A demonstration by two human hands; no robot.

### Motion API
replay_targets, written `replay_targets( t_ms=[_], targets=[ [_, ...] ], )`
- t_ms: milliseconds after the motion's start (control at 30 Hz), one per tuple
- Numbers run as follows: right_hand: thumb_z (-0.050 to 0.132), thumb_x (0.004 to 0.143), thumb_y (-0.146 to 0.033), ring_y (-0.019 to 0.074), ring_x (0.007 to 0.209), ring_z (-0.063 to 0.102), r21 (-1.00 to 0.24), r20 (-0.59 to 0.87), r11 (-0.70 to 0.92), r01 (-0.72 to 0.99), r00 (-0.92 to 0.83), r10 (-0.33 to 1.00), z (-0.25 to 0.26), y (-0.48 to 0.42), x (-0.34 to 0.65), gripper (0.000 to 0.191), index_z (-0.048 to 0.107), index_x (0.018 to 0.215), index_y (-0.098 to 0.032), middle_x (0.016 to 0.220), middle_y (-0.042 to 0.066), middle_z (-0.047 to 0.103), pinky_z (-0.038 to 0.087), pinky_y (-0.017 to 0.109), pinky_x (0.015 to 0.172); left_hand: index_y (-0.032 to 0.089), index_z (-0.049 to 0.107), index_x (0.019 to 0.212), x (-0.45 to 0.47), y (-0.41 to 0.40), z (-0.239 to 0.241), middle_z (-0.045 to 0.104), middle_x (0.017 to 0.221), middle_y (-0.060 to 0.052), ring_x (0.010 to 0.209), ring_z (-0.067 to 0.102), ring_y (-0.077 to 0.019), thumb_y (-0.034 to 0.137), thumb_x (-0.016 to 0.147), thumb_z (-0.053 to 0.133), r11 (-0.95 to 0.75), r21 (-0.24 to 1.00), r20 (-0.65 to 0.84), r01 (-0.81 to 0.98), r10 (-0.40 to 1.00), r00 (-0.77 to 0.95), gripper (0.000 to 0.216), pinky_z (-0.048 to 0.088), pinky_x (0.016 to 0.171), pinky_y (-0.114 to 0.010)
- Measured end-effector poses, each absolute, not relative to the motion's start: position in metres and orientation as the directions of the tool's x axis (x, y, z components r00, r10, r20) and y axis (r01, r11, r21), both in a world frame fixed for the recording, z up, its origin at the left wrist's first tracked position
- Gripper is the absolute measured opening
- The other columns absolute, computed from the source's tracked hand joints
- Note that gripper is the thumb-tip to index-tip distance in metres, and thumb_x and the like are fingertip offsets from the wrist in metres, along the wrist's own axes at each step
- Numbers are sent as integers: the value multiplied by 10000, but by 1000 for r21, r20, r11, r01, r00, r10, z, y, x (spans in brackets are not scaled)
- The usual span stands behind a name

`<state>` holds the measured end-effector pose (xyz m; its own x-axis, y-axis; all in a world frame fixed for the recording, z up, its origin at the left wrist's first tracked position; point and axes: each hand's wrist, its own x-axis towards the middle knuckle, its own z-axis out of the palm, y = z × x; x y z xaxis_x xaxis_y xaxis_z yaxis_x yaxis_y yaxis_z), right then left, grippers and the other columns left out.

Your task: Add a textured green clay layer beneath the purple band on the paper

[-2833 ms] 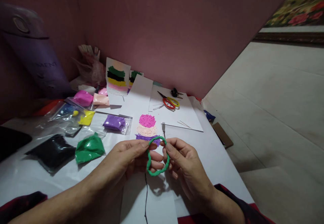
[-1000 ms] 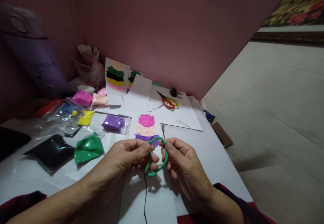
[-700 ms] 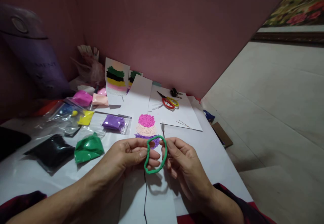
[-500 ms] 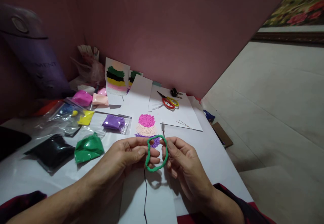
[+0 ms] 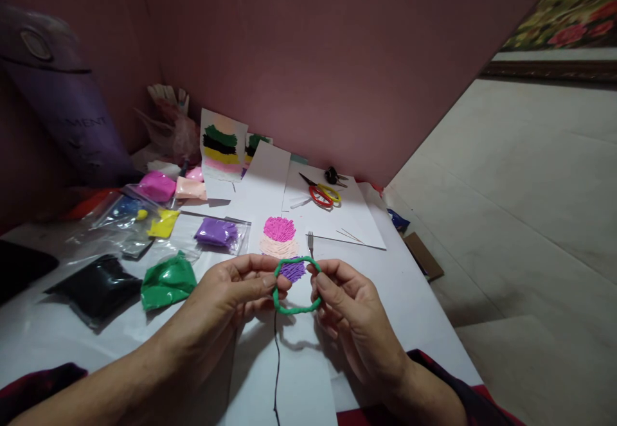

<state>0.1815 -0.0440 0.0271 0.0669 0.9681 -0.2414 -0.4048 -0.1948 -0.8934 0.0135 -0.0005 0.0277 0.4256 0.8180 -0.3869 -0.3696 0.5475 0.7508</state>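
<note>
A thin, bumpy loop of green clay (image 5: 296,311) is held up over the table between both hands. My left hand (image 5: 241,291) pinches its left side between thumb and fingers. On the opposite side, my right hand (image 5: 349,304) grips it the same way. Behind the loop, on a white sheet (image 5: 284,374), lie bands of textured clay: a magenta patch (image 5: 279,228), a pale peach patch (image 5: 278,247) and a purple patch (image 5: 293,270), partly covered by my fingers and the loop. A dark thin strand (image 5: 276,368) runs down the sheet below the loop.
A small fork (image 5: 311,243) lies beyond my right hand, with scissors (image 5: 322,195) farther back. To the left are bagged clays: green (image 5: 168,281), black (image 5: 96,291), purple (image 5: 216,232), yellow (image 5: 162,223). A striped colour card (image 5: 222,150) leans at the wall. Thin sticks (image 5: 351,236) lie right.
The green loop has been pulled wider and flatter, from a tall oval to a broad one. My left hand has moved slightly left and now pinches the loop's side.
</note>
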Motion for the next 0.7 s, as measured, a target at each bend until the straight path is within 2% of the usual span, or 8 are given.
replay_targets(
  t_ms=[167,300,533,700],
  targets=[
    [822,694,-355,26,454,365,-887,-264,-206,-413,88,961,30,-45,181,308,656,852,-148,641,-43,518,256,148,403,148,715,870,14,-1,32,747,793,-40,736,654,-142,177,741,763,542,756,-384,-366,821,422,141,500,728,-251],
    [813,700,-379,15,446,362,-891,-270,-215,-400,87,959,29,-45,181,329,648,860,-143,643,-48,509,243,139,400,161,726,908,14,-1,32,742,806,-42,750,645,-141,193,784,720,532,765,-364,-364,822,438,128,483,718,-237],
    [801,713,-389,20,447,359,-898,-265,-220,-380,68,962,29,-44,181,315,643,843,-149,632,-48,495,238,146,396,145,720,828,14,1,26,727,753,-39,689,611,-117,249,728,800,535,772,-374,-343,819,435,165,435,634,-199],
    [800,715,-391,21,447,358,-898,-263,-226,-378,49,964,29,-45,181,305,641,818,-152,629,-46,497,241,151,403,148,695,768,14,0,24,721,749,-41,666,589,-124,258,715,803,530,781,-374,-329,820,433,163,416,643,-226]
  ],
)
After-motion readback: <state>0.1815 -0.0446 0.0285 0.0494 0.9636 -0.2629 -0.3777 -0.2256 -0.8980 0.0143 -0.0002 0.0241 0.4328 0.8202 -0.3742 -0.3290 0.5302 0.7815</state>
